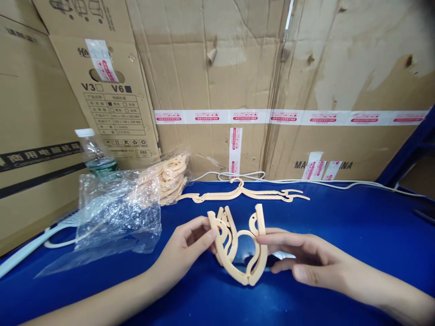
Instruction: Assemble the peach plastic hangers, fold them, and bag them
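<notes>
Beige plastic folding hangers (pixel 226 262) stand half folded over the blue surface, their arms bent upward in a U shape. My left hand (pixel 195 240) pinches their left arms between thumb and fingers. At the other side, my right hand (pixel 309 260) has its fingers apart, with the fingertips touching the right arm (pixel 261 246) and the thumb away from it. Behind them lies an unfolded beige hanger (pixel 220 196), spread wide with its hook toward the cardboard; its arms look doubled, so there may be more than one.
To the left, a clear plastic bag (pixel 118 222) lies before a bagged stack of beige hangers (pixel 166 179). A bottle with a white cap (pixel 90 151) and a pale plastic-handled item (pixel 30 251) are beside it. Cardboard boxes (pixel 210 149) wall the back, with a white cable (pixel 333 183) along their foot.
</notes>
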A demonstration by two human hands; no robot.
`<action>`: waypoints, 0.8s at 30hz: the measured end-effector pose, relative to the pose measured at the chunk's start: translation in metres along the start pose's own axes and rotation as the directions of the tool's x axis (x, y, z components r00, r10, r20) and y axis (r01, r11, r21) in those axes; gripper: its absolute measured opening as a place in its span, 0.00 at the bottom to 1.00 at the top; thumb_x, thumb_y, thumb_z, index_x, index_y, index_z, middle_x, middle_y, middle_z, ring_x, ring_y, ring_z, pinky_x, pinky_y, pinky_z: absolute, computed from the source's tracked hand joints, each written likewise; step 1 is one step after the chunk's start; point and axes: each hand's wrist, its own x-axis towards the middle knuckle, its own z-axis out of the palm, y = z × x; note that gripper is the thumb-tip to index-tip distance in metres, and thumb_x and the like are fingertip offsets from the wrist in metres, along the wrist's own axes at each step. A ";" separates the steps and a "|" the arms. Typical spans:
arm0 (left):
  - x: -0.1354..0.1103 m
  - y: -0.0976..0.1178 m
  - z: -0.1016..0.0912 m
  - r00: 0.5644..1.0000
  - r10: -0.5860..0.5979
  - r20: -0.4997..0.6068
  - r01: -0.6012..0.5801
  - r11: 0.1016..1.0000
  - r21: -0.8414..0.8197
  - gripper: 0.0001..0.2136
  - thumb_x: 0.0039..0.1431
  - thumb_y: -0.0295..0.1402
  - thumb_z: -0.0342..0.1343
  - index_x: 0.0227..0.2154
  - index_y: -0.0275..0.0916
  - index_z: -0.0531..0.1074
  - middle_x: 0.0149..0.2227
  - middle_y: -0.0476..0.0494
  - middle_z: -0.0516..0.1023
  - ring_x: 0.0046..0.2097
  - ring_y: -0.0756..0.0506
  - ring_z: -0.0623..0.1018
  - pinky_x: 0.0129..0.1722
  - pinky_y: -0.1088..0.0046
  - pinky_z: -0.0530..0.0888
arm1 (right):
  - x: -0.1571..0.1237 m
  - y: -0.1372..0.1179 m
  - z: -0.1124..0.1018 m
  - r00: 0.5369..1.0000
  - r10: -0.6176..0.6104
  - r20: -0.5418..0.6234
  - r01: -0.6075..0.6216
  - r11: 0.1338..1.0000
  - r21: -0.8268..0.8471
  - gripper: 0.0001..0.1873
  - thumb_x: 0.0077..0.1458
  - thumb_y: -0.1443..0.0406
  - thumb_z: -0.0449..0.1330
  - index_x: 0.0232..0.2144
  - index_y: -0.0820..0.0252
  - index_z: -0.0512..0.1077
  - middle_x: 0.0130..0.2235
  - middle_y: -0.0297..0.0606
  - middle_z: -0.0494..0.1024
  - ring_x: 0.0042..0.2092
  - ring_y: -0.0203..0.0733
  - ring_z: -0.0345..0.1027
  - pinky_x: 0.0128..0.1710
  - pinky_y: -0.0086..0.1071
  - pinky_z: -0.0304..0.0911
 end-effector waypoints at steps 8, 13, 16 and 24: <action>-0.003 -0.010 0.002 0.998 0.055 0.011 -0.055 0.998 -0.007 0.18 0.59 0.33 0.60 0.51 0.41 0.66 0.39 0.44 0.77 0.40 0.45 0.78 0.43 0.67 0.75 | 0.001 0.004 -0.003 0.999 0.012 -0.046 -0.011 1.000 0.030 0.26 0.57 0.59 0.64 0.57 0.45 0.68 0.66 0.38 0.59 0.64 0.53 0.57 0.59 0.46 0.59; -0.005 -0.015 0.002 0.995 0.096 -0.040 -0.098 0.992 -0.077 0.13 0.58 0.28 0.59 0.42 0.45 0.62 0.39 0.48 0.74 0.36 0.47 0.78 0.38 0.69 0.76 | 0.000 0.006 -0.002 0.999 0.018 -0.048 -0.016 0.999 0.033 0.27 0.56 0.59 0.65 0.58 0.46 0.67 0.66 0.38 0.59 0.64 0.54 0.56 0.59 0.47 0.59; -0.007 -0.008 0.004 0.994 0.109 0.003 -0.109 0.994 -0.008 0.08 0.58 0.28 0.58 0.29 0.41 0.62 0.38 0.47 0.74 0.37 0.47 0.78 0.38 0.70 0.76 | -0.001 0.006 -0.002 0.999 0.030 -0.041 -0.029 0.999 0.028 0.27 0.57 0.60 0.64 0.58 0.45 0.67 0.67 0.38 0.58 0.64 0.53 0.56 0.60 0.47 0.58; -0.013 -0.002 0.004 0.959 0.264 0.104 -0.283 0.917 0.279 0.07 0.59 0.27 0.56 0.39 0.41 0.75 0.47 0.40 0.76 0.47 0.43 0.78 0.47 0.69 0.75 | -0.002 0.003 0.000 1.000 0.019 -0.006 -0.019 1.000 0.022 0.25 0.59 0.61 0.61 0.59 0.44 0.66 0.67 0.37 0.58 0.63 0.53 0.59 0.61 0.49 0.57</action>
